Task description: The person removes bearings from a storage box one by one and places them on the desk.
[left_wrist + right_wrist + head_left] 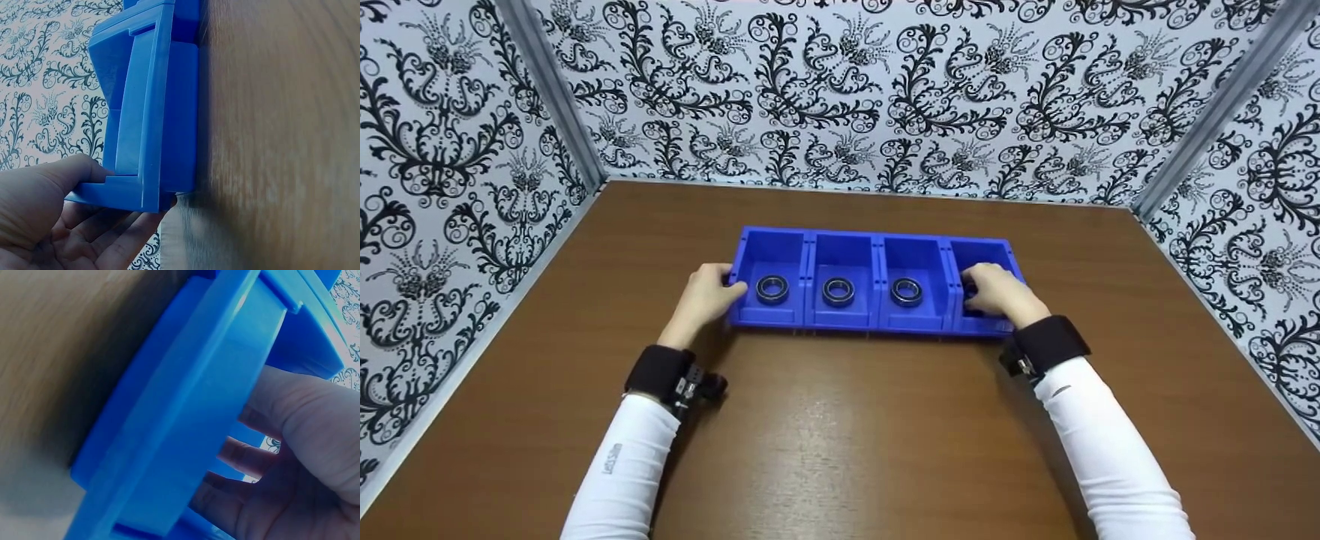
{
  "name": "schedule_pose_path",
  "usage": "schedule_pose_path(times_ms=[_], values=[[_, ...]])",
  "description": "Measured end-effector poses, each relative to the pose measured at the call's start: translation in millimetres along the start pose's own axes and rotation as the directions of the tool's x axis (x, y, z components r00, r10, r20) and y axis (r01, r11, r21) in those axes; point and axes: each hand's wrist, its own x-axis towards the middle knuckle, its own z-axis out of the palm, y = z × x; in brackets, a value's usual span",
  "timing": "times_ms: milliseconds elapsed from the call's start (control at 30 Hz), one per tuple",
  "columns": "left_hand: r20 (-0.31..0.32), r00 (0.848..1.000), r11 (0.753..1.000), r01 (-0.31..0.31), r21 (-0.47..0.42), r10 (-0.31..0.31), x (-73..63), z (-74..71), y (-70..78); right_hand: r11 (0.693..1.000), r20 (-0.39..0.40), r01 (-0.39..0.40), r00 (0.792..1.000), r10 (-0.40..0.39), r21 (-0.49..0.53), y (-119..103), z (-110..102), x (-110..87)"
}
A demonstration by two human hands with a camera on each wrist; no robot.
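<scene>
A blue four-compartment bin [840, 321] lies across the table. Ring-shaped bearings lie in its three left compartments: the first bearing [772, 300], the second bearing [838, 301] and the third bearing [906, 301]. My left hand [707, 294] grips the bin's left end, thumb over the rim and fingers beneath, as the left wrist view shows. My right hand [1001, 289] reaches down into the rightmost compartment, fingers curled around a dark bearing [970, 289] that they mostly cover. In the right wrist view the front wall [185, 410] hides those fingertips.
Brown wooden table [840, 435] surrounds the bin. Patterned panels [847, 90] stand behind and at both sides, joined by grey corner posts [547, 90]. Each wrist carries a black strap [658, 373] with a small camera.
</scene>
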Motion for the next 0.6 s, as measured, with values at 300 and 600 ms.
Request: schedule_pose_path(times_ms=[300,600], values=[[-0.015,0.999,1.000,-0.030,0.002,0.031,-0.3,-0.2,-1.3,1.000,-0.027,0.026,0.999,-0.026,-0.006,-2,-7,-4.8],[-0.015,1.000,1.000,-0.027,-0.005,0.027,-0.1,-0.1,-0.2,1.000,-0.027,0.019,0.999,-0.019,-0.006,-4,-13,-6.9]])
